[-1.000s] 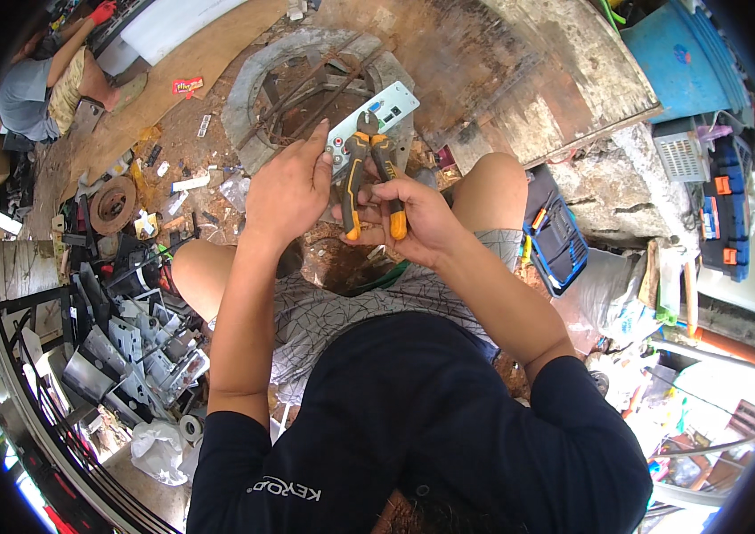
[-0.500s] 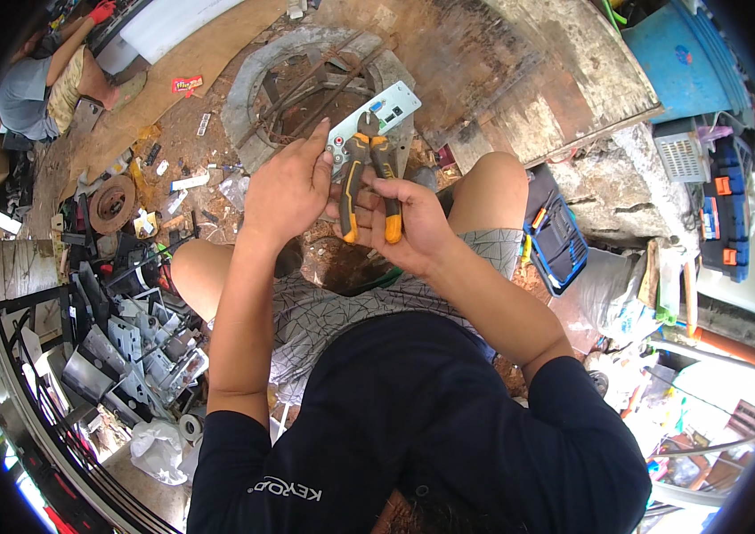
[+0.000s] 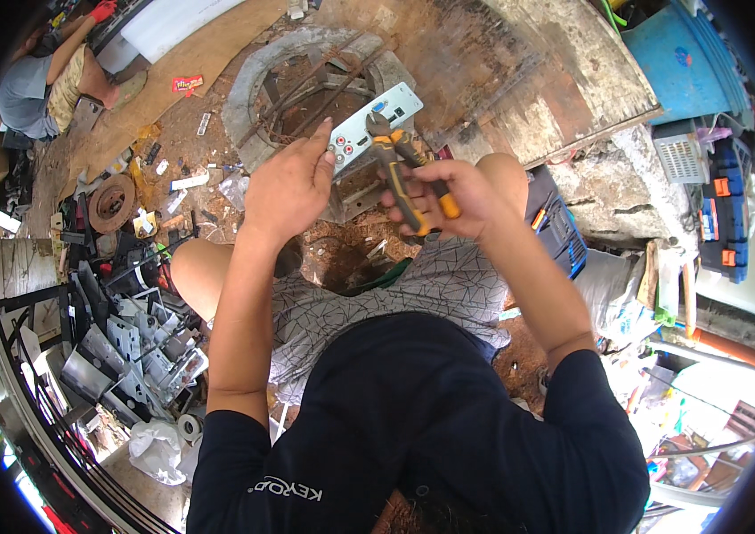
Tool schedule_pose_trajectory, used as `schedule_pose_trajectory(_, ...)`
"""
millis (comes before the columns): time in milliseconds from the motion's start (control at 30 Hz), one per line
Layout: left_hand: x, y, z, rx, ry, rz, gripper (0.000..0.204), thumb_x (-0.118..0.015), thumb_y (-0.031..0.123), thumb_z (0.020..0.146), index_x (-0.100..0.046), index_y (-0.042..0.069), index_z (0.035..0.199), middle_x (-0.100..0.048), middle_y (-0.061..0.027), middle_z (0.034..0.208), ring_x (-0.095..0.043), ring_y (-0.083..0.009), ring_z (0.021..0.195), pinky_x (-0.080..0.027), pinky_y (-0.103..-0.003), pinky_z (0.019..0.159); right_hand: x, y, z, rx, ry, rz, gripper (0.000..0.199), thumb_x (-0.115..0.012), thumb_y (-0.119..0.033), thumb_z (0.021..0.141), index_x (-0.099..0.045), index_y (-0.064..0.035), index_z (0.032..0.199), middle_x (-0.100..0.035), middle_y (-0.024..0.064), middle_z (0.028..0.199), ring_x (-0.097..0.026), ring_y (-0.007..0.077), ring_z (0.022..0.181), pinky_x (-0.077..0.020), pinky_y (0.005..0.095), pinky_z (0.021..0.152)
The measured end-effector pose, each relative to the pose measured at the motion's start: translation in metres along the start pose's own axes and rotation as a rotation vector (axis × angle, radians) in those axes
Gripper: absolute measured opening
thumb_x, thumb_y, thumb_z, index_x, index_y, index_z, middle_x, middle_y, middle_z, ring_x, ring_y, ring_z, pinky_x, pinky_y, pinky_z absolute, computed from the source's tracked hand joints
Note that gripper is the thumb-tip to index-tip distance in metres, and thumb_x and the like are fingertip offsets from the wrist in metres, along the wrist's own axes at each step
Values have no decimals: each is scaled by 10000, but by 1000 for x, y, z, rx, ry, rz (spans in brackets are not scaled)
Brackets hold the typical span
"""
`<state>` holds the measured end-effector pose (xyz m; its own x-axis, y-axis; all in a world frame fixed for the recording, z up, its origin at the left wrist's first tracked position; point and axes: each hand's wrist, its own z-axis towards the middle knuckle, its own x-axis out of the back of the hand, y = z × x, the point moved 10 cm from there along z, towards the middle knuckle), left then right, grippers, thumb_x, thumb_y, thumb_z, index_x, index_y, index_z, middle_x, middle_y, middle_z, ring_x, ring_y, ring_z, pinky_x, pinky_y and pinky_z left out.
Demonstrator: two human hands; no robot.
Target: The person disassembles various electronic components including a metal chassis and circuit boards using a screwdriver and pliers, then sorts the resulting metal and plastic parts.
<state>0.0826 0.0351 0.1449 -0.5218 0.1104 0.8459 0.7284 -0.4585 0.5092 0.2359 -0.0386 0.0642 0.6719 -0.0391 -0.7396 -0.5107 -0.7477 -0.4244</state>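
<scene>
My left hand (image 3: 287, 191) is closed on the near end of a pale metal connector panel (image 3: 353, 127), a long narrow plate with red and white round sockets and a blue port. In my right hand (image 3: 474, 198) is a pair of cutting pliers (image 3: 389, 160) with black and yellow handles. Its handles are spread apart within my fingers, and its jaws overlap the middle of the panel near the blue port. Whether the jaws touch the plate I cannot tell.
Beyond the panel lies a round grey metal ring (image 3: 248, 80) with rusty bars across it. A wooden board (image 3: 564, 62) is at the far right. Scrap metal pieces (image 3: 128, 343) pile up at left. A blue tool pouch (image 3: 564, 236) lies beside my right knee. Another person (image 3: 35, 93) sits far left.
My right hand has moved right with the pliers, which now tilt to the left at the jaws. More of the panel's sockets show. My left hand has stayed in place.
</scene>
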Motion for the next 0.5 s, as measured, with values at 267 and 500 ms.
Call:
schedule_pose_trajectory(267, 2, -2, -1, 31, -7, 22, 435, -469, 265, 963, -532, 103, 1362, -661, -137, 1026, -639, -361, 926, -513, -455, 798, 12, -60, -26, -120, -87, -542, 451, -492, -187, 930, -494, 51, 1312, -661, 263, 1088, -696, 310, 931, -590, 408, 775)
schedule_pose_trajectory(500, 1, 5, 4, -4, 11, 24, 478, -517, 339, 942, -547, 93, 1351, -669, -152, 1011, -651, -356, 923, -523, -446, 791, 121, -188, -15, 241, 483, -1316, 367, -509, -229, 944, -581, 20, 1204, -639, 231, 1040, -643, 272, 934, -513, 361, 821)
